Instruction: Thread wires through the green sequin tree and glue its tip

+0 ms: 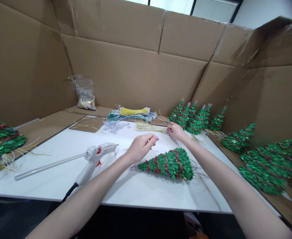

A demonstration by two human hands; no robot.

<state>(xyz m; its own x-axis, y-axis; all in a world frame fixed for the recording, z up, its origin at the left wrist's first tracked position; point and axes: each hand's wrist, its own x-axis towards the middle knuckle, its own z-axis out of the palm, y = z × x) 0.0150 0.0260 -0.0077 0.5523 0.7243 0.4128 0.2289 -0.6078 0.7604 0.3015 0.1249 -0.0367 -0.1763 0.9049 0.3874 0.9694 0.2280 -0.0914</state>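
My right hand is closed on the right end of a loose bundle of pale yellow and white wires. My left hand hovers over the white board with its fingers curled together; whatever it may hold is too small to make out. Below and between my forearms a green tinsel tree with red garland lies on its side, tip to the left, thin wires trailing from its base. A white glue gun with a long glue stick stands left of my left forearm.
Several small green trees stand at the back right, with larger ones along the right edge. Another tree is at far left. Yellow and green wire bundles, clear pieces and a plastic bag lie near the cardboard walls.
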